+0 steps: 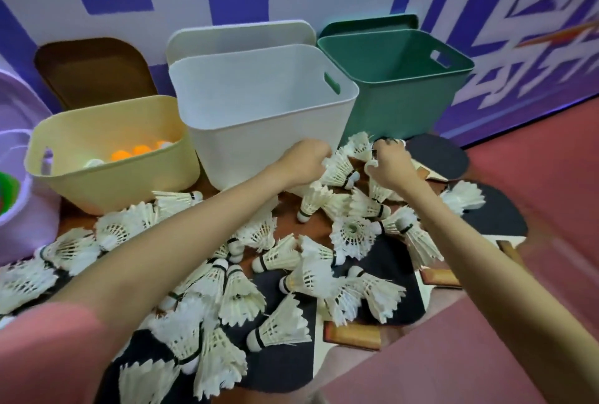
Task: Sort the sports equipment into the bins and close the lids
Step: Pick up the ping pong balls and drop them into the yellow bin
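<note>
Several white feather shuttlecocks lie scattered on the floor over black table tennis paddles with wooden handles. Behind them stand three open bins: a yellow bin holding orange and white balls, a white bin and a green bin. My left hand is curled round a shuttlecock in front of the white bin. My right hand grips another shuttlecock at the foot of the green bin.
A brown lid, a white lid and a green lid lean against the purple and white wall behind their bins. A lilac container stands at the far left. Red floor lies to the right.
</note>
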A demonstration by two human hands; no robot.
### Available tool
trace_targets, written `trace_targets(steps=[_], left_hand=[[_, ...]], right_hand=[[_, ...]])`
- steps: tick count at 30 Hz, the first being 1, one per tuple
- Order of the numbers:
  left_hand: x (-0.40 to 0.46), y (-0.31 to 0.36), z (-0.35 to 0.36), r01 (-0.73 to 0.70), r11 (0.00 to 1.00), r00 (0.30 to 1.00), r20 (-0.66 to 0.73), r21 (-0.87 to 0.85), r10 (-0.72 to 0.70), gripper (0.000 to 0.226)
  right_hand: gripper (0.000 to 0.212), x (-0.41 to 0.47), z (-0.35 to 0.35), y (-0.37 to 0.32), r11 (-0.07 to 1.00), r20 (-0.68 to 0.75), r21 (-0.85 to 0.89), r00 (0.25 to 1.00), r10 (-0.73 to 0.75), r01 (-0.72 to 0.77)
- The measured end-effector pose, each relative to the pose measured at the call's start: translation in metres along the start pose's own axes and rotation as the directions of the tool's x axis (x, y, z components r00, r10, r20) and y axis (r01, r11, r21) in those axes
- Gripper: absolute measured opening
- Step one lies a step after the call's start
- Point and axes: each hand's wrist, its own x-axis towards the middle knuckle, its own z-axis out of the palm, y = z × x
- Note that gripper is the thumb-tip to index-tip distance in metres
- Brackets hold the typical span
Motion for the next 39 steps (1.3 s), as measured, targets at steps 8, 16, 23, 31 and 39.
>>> trace_targets(steps=[8, 16, 23, 31, 39], left_hand=[[0.036, -0.001, 0.030, -0.019, 0.982, 0.995, 0.096, 0.189, 0.001, 0.023], [0.042, 0.004, 0.036, -0.027, 0.972, 0.989, 0.147, 0.234, -0.008, 0.020], [0.036, 0.006, 0.021, -0.061, 0.972, 0.983, 0.182, 0.225, 0.019, 0.049], [0.000, 0.014, -0.028, -0.074, 0.995, 0.991, -0.106, 0.072, 0.081, 0.043], [-0.111, -0.021, -0.064, -0.184, 0.977, 0.751, -0.656, -0.104, 0.072, 0.033]], right_hand=[[0.014, 0.018, 0.023, 0.006, 0.989, 0.016, -0.117, 0.996, 0.089, -0.086], [0.018, 0.019, 0.030, 0.003, 0.992, -0.008, -0.098, 0.996, 0.083, -0.084], [0.029, 0.013, 0.021, -0.001, 0.996, -0.071, -0.054, 0.995, 0.064, -0.068], [0.010, -0.021, 0.002, -0.024, 0.999, -0.296, -0.018, 0.955, 0.027, -0.034], [0.029, -0.066, -0.022, -0.095, 0.850, -0.533, 0.280, 0.809, -0.250, 0.447]])
